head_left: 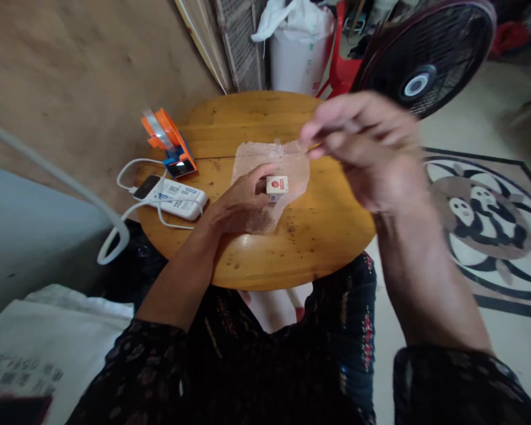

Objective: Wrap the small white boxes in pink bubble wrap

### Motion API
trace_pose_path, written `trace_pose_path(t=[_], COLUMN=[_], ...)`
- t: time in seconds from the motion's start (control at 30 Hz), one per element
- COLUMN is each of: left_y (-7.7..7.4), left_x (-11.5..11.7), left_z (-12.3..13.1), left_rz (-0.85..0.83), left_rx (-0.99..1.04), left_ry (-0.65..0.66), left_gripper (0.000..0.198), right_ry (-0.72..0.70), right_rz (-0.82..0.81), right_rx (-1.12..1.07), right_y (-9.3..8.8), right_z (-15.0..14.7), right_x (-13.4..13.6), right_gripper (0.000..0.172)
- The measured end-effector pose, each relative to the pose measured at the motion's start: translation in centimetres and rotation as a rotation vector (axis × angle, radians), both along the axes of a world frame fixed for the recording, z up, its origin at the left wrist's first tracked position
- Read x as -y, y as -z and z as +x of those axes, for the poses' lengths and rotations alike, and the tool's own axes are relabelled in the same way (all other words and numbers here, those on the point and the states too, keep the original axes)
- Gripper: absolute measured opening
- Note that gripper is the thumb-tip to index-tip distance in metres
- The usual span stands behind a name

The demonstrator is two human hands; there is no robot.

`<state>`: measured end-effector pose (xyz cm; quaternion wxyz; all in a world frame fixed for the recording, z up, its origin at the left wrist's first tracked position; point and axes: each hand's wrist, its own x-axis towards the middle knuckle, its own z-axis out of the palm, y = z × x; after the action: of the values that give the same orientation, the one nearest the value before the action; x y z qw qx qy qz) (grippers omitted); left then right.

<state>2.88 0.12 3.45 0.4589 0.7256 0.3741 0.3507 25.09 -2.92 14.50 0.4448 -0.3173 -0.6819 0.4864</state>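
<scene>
Mid-table [336, 218], over translucent wrap [295, 168]: small box [277, 185], held between left hand's [248, 192] thumb and fingers. Above table's right side: right hand [369, 144], blurred, fingertips near each other; cannot tell whether they hold anything.

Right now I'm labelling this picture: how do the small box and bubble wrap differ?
The small box is opaque, with red print; the bubble wrap is translucent. The box is far smaller than the wrap. The box is block-shaped; the wrap is a spread sheet. Both are by the left hand.
</scene>
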Motion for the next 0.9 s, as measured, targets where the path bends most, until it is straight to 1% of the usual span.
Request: trace_pose_path(t=[0.07,0.13,0.2,0.23,0.3,0.37,0.43,0.57,0.67,0.77,0.9], left_y=[-0.3,-0.5,-0.2,0.0,0.6,1.1,1.6,2.0,2.1,2.1,1.9], left_x=[0.2,0.1,-0.2,-0.4,-0.9,-1.2,-1.5,-1.8,-2.0,-2.0,-1.8], left_z=[0.2,0.2,0.1,-0.1,-0.3,-0.6,-0.7,-1.1,-1.3,-1.4,-1.2], left_rz=[-0.02,-0.012,0.008,0.021,0.035,0.025,0.0,-0.03,-0.041,-0.062,-0.093], left_rx=[0.039,0.064,0.079,0.077,0.055,0.032,0.026,0.02,0.009,0.022,0.037], left_ry=[0.019,0.04,0.032,0.011,-0.052,-0.11,-0.139,-0.177,-0.21,-0.224,-0.2], left_gripper=[0.063,0.065,0.068,0.069,0.068,0.066,0.067,0.068,0.067,0.066,0.066], right_ry=[0.063,0.025,0.007,-0.014,-0.061,-0.037,0.003,0.034,0.077,0.055,0.058], right_rz=[0.047,0.011,0.047,0.086,0.132,0.14,0.139,0.141,0.159,0.206,0.244], right_rx=[0.01,0.147,0.281,0.331,0.407,0.461,0.511,0.609,0.613,0.58,0.582], right_y=[1.5,3.6,5.6,6.5,7.9,9.0,10.0,11.2,11.4,11.3,11.6], right_z=[-1.7,-3.3,-4.1,-4.2,-3.7,-2.9,-2.3,-2.0,-2.4,-2.7,-2.9], right_x=[-1.1,-2.6,-3.9,-4.4,-5.1,-5.2,-5.1,-4.6,-4.2,-3.9,-3.8], right_gripper=[0.016,0.02,0.024,0.028,0.044,0.059,0.064,0.057,0.05,0.051,0.053])
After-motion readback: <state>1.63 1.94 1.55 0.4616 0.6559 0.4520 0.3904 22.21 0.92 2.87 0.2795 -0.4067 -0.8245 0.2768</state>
